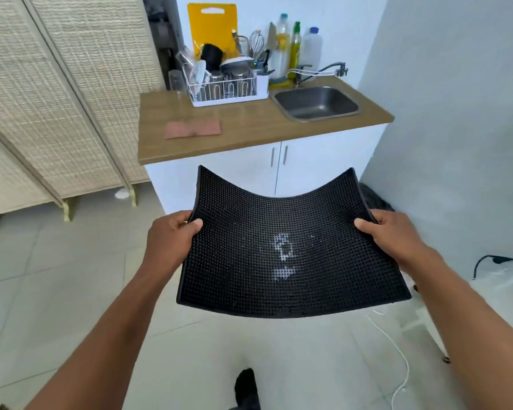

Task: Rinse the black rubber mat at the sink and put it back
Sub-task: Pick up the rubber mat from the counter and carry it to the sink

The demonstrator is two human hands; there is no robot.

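The black rubber mat (249, 261) hangs in the air in front of me, studded side up, sagging in the middle, with whitish residue near its centre. My left hand (169, 235) grips its left edge and my right hand (388, 235) grips its right edge, thumbs on top. The steel sink (317, 103) sits ahead in the wooden counter (249, 128), beyond the mat, with the tap (317, 71) behind it. I stand a step back from the counter.
A white dish rack (225, 87) full of utensils stands left of the sink, bottles (296, 48) behind it. A pink cloth (193, 128) lies on the counter. A woven folding screen (42, 99) stands at left, a wall at right, cables (397, 350) on the floor.
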